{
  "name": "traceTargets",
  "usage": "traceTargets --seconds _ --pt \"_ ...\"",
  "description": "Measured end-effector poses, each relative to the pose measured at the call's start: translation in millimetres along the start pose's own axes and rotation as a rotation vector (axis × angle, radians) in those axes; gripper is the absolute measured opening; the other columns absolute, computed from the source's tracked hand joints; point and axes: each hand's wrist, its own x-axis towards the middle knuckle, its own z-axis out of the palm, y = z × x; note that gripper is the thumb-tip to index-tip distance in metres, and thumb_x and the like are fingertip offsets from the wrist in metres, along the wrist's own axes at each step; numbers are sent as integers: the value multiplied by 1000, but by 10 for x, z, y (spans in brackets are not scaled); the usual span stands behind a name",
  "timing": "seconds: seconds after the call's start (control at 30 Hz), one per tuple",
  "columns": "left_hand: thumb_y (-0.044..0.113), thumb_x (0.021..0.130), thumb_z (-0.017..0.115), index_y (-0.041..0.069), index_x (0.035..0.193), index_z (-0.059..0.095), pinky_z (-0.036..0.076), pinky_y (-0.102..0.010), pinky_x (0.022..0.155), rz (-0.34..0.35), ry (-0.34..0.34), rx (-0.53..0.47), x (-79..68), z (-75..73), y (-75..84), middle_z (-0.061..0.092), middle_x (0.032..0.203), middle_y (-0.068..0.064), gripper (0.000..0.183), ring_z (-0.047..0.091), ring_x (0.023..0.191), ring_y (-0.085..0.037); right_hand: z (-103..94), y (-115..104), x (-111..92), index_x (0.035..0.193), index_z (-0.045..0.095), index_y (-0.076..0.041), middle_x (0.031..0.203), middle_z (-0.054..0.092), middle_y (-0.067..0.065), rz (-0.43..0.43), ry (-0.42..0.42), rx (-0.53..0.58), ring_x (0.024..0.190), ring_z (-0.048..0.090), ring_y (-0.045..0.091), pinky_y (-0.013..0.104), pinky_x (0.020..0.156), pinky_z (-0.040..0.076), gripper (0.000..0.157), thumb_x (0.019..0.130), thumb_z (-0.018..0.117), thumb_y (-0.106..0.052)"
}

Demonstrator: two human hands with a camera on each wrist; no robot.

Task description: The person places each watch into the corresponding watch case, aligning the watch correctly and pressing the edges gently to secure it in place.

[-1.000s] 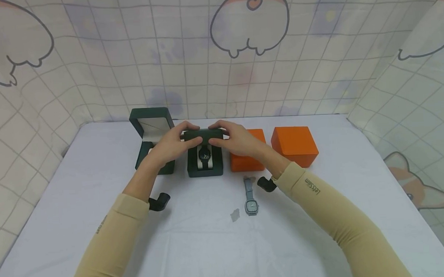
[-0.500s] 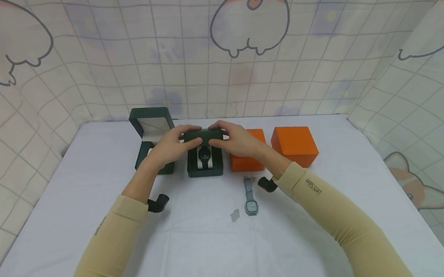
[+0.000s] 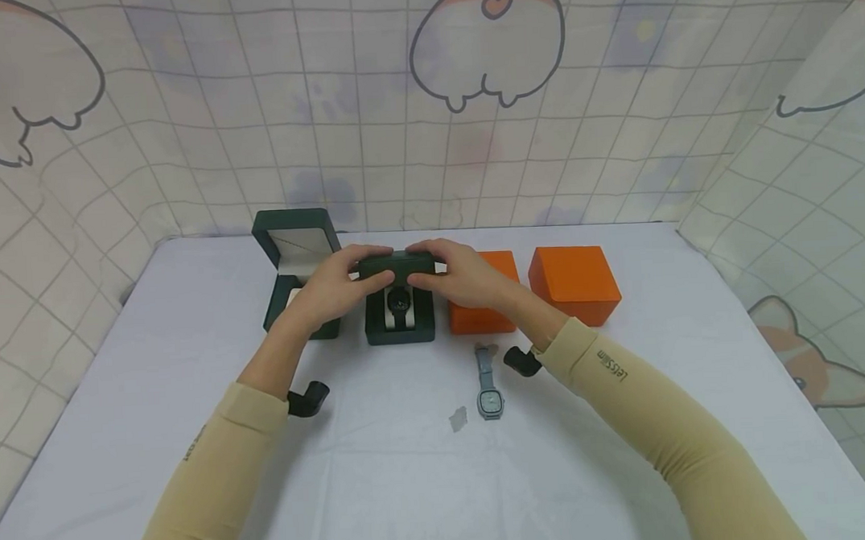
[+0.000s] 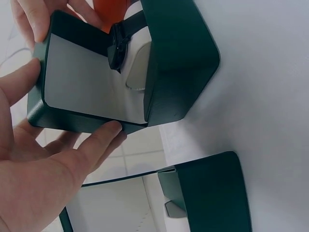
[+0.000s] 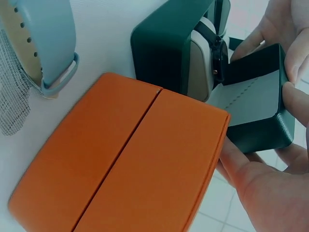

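A dark green watch box (image 3: 426, 323) stands with its lid (image 3: 412, 263) raised. Inside, a black watch (image 3: 399, 301) is wrapped around a white cushion (image 4: 137, 67). My left hand (image 3: 332, 290) grips the lid's left side, thumb on its front edge and fingers behind. At the opposite side my right hand (image 3: 469, 276) holds the lid the same way, as the right wrist view also shows. The lid's pale lining (image 4: 77, 77) faces the left wrist camera.
Left of it stands another open green box (image 3: 296, 219), partly behind my left hand. Two orange boxes (image 3: 481, 320) (image 3: 574, 276) are on the right. A light blue watch (image 3: 490, 400) lies in front, beside a small grey patch (image 3: 457, 419). White cloth covers the table (image 3: 384, 481).
Both hands keep hold of the lid. The left fingers have shifted slightly along its top, and the right fingers sit a touch lower. Everything else stays in place.
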Motion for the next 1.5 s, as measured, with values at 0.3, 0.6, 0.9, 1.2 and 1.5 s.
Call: traceTargets --seconds 0.3,0.6,0.9,1.2,1.5 --pt "40 100 68 15 147 55 33 -58 116 30 15 19 -4 19 -35 47 153 -10 55 41 142 -33 8 15 -10 148 51 -11 148 53 7 -6 1 -20 138 46 26 49 115 39 52 103 66 -32" --pt "41 100 67 16 147 55 33 -58 116 45 11 9 -5 16 -37 48 152 -8 55 41 143 -32 16 26 -16 148 52 -10 146 54 7 -16 9 -5 133 49 25 51 113 40 53 102 67 -32" --pt "44 100 67 16 146 56 32 -58 116 60 10 5 -6 14 -55 49 152 -6 55 40 144 -30 24 35 -10 147 52 -10 146 54 7 -14 8 -5 133 48 25 51 113 39 53 102 67 -33" --pt "44 100 67 17 146 56 32 -58 116 56 4 2 -14 10 -43 48 152 -6 55 39 144 -30 21 32 -14 147 53 -10 144 55 6 -17 12 -3 133 49 24 51 113 40 52 102 67 -34" --pt "43 100 68 17 147 55 32 -58 116 52 5 3 -15 9 -43 48 152 -6 55 39 144 -32 22 22 -22 147 53 -9 145 55 7 -25 9 -2 133 48 25 51 114 39 53 102 67 -33"
